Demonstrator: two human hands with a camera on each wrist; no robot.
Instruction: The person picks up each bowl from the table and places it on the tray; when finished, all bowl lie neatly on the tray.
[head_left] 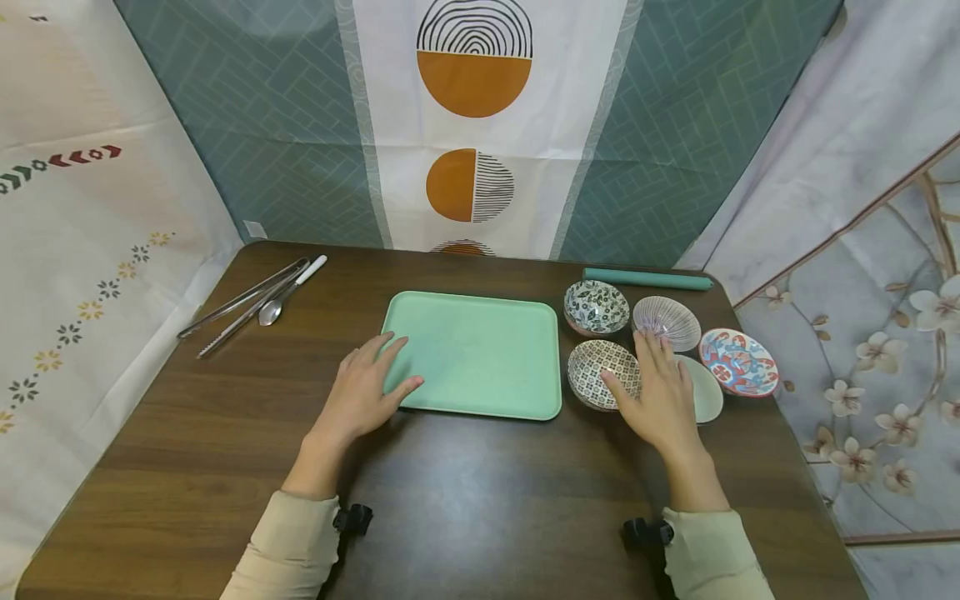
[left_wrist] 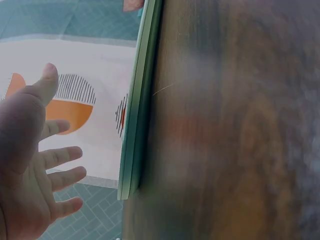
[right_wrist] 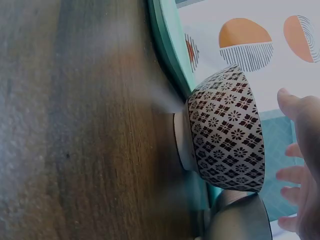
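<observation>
A light green tray (head_left: 472, 354) lies flat in the middle of the table. My left hand (head_left: 367, 387) hovers by its left edge, fingers spread and holding nothing; the left wrist view shows the palm (left_wrist: 25, 185) above the level of the tray's rim (left_wrist: 135, 115). My right hand (head_left: 660, 396) is over the bowls right of the tray, its fingers extended and nothing in its grasp. Nearest to it are a brown-patterned bowl (head_left: 596, 371) and a pale green bowl (head_left: 705, 392) it partly hides. In the right wrist view the patterned bowl (right_wrist: 227, 132) stands upright beside the hand.
Behind these are a leaf-patterned bowl (head_left: 597, 307) and a striped bowl (head_left: 667, 321), with a red-and-blue patterned bowl (head_left: 738, 362) farther right. A teal rod (head_left: 648, 279) lies along the back edge. Metal tongs (head_left: 243, 308) and a white-handled spoon (head_left: 272, 312) lie at the back left.
</observation>
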